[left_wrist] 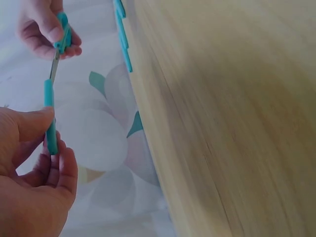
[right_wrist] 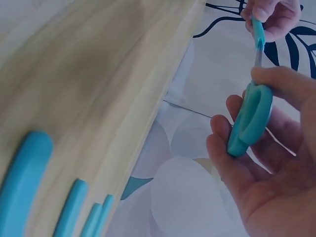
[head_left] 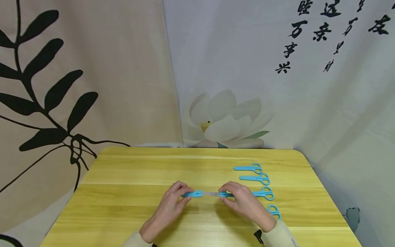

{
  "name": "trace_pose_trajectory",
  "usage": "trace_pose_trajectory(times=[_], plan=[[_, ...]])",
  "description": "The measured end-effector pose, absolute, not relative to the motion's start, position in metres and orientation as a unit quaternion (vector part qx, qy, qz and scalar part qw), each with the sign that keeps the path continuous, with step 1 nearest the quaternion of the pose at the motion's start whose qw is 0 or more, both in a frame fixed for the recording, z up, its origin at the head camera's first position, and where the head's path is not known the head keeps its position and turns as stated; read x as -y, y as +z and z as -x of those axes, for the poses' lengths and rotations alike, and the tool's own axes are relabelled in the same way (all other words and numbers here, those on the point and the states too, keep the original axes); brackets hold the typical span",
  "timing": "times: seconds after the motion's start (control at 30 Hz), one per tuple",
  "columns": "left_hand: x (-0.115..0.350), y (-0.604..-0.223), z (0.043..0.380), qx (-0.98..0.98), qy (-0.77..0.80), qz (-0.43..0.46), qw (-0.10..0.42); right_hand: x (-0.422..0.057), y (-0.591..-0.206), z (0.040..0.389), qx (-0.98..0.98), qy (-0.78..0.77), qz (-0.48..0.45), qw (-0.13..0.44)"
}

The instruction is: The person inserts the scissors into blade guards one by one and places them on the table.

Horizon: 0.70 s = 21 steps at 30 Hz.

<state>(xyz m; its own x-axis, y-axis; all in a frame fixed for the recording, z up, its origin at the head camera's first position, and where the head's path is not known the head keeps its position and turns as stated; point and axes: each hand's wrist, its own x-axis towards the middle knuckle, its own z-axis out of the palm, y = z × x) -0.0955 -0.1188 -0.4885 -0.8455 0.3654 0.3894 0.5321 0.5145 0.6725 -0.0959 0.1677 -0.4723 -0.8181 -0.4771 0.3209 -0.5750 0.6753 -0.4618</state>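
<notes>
My left hand (head_left: 169, 202) pinches a light blue blade cover (head_left: 196, 194) between thumb and fingers. A pair of scissors (right_wrist: 257, 114) is in my right hand (head_left: 243, 200), gripped by its light blue handles. Between the hands shows a short length of bare metal blade (head_left: 211, 194), lined up with the cover; in the left wrist view its tip end runs into the cover (left_wrist: 49, 95). Both hands are raised above the table. In the head view my right fingers hide much of the handles.
More blue scissors, their blades covered, lie in a column on the right of the wooden table (head_left: 139, 168): a far pair (head_left: 247, 168), a second pair (head_left: 254, 178), a third (head_left: 265, 194) and a nearest one (head_left: 274, 210) partly behind my right wrist. A printed curtain (head_left: 132, 85) hangs behind.
</notes>
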Motion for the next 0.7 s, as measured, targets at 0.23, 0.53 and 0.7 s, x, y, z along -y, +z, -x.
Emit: trace_pose_trajectory(times=[0.23, 0.53, 0.7], plan=[[0.112, -0.485, 0.097, 0.863, -0.413, 0.270, 0.104, -0.159, -0.464, 0.098, 0.912, 0.248, -0.307, 0.111], [0.104, -0.486, 0.095, 0.860, -0.410, 0.273, 0.131, -0.149, -0.457, 0.097, 0.906, 0.246, -0.316, 0.137], [0.106, -0.487, 0.097, 0.858, -0.404, 0.283, 0.144, -0.147, -0.454, 0.097, 0.906, 0.238, -0.321, 0.142]])
